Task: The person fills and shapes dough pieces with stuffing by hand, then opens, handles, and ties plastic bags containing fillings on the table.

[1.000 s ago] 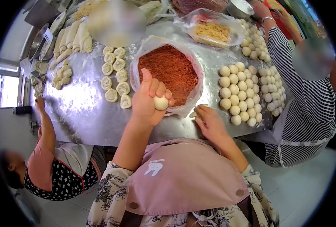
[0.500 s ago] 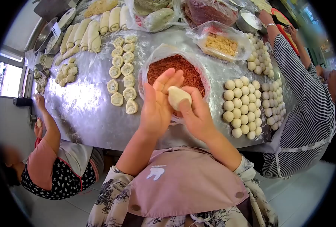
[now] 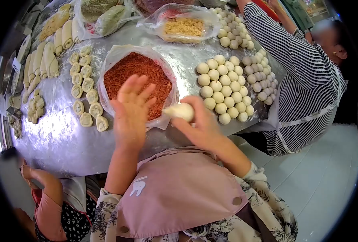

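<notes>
Dough ball moved clear of our open left hand; our right hand gripped it. We judged shaping underway, next needing light pressure.

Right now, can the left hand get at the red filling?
Probably yes: the left hand looks empty and appears over the red filling; the bag gapes wide, and the right hand holds its dough ball off to the right.

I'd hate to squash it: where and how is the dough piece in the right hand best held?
Probably grip the dough piece by its rounded end, from the right, as the right hand does: it narrows to a tip pointing left, which that hold leaves free.
</notes>
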A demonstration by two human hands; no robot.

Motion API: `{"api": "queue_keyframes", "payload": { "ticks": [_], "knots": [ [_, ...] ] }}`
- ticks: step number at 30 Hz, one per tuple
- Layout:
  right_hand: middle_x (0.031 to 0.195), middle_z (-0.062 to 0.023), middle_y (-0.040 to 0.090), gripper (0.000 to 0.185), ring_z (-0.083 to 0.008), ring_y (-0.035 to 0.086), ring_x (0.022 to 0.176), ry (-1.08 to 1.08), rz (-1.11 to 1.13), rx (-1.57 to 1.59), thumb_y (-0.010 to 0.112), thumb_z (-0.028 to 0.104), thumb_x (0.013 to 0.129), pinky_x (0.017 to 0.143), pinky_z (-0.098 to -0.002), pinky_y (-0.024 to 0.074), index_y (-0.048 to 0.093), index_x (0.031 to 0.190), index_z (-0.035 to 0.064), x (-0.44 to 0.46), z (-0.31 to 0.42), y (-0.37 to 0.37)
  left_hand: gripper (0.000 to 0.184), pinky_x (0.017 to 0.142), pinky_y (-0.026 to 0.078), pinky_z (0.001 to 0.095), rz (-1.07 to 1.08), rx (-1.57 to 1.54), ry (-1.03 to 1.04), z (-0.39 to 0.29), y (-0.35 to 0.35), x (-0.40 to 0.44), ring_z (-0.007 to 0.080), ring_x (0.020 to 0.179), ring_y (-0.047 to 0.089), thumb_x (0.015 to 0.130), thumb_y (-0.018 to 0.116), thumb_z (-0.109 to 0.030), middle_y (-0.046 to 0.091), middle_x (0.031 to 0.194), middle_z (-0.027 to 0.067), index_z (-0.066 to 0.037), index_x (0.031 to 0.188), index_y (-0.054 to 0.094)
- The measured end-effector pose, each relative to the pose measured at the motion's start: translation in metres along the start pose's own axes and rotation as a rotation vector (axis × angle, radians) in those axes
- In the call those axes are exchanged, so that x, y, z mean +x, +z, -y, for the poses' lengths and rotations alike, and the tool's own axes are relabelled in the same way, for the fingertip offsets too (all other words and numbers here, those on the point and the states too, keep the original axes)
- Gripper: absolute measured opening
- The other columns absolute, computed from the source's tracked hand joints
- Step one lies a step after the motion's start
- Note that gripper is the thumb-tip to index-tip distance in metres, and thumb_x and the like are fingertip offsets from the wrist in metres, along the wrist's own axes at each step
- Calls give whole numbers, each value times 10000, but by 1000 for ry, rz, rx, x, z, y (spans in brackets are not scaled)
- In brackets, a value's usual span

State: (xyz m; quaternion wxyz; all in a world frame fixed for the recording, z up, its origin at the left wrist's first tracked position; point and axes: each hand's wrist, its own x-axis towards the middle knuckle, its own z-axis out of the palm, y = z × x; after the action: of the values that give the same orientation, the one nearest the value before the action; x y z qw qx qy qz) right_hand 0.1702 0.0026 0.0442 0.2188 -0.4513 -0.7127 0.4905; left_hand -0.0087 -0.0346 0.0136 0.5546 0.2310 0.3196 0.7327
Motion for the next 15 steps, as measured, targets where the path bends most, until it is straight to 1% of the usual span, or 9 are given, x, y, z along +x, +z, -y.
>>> {"api": "queue_keyframes", "payload": {
  "ticks": [1,2,4,7,10,11,13,15],
  "knots": [
    [915,-155,631,440,-236,636,800,44,-7,-159,696,287,839,709,-340,509,481,1133,39,-9,-16,-14,744,1023,378,393,25,49,58,-3,-11,-1,272,1248,437,956,294,-605,392,1402,160,-31,1429,275],
    [952,-174,617,440,-290,626,810,33,-29,-303,706,296,817,726,-367,507,523,1118,32,-18,-30,-26,671,1005,388,383,5,149,93,-8,-16,-3,266,1224,453,984,308,-544,409,1386,154,-31,1416,305],
    [1032,-183,581,446,-335,610,858,61,-86,-461,726,248,794,739,-401,504,539,1130,22,-39,-66,-40,562,986,397,374,-110,246,19,-16,-23,-8,250,1191,476,1008,327,-455,459,1337,140,-28,1371,370],
    [1098,-193,528,461,-377,588,908,142,-133,-529,736,193,778,736,-435,500,537,1154,15,-55,-86,-42,448,953,418,356,-147,212,-58,-12,-24,-10,228,1139,513,1017,359,-359,510,1268,130,-23,1304,433],
    [1089,-185,507,422,-404,581,911,218,-213,-549,736,148,772,740,-457,498,535,1117,11,-48,-96,-33,385,919,441,336,-80,239,-130,-8,-9,-14,213,1085,548,1014,391,-306,540,1210,123,-18,1260,458],
    [1088,-183,507,409,-408,581,905,228,-246,-570,736,151,772,735,-461,498,534,1101,15,-45,-99,-31,366,896,455,323,-92,265,-149,-10,-5,-16,204,1053,567,1010,404,-276,544,1199,122,-11,1258,455],
    [1084,-179,507,384,-415,582,891,252,-305,-607,735,158,772,727,-469,498,532,1069,22,-42,-104,-27,349,889,447,314,-130,255,-153,-13,-6,-21,193,1043,563,1007,421,-253,542,1189,117,-9,1253,461],
    [1085,-177,504,357,-416,584,881,248,-311,-654,732,162,776,716,-472,499,526,1035,28,-39,-101,-28,346,888,448,314,-171,265,-154,-16,-11,-25,190,1042,562,1007,424,-248,545,1182,114,-7,1252,462]
  ]
}}
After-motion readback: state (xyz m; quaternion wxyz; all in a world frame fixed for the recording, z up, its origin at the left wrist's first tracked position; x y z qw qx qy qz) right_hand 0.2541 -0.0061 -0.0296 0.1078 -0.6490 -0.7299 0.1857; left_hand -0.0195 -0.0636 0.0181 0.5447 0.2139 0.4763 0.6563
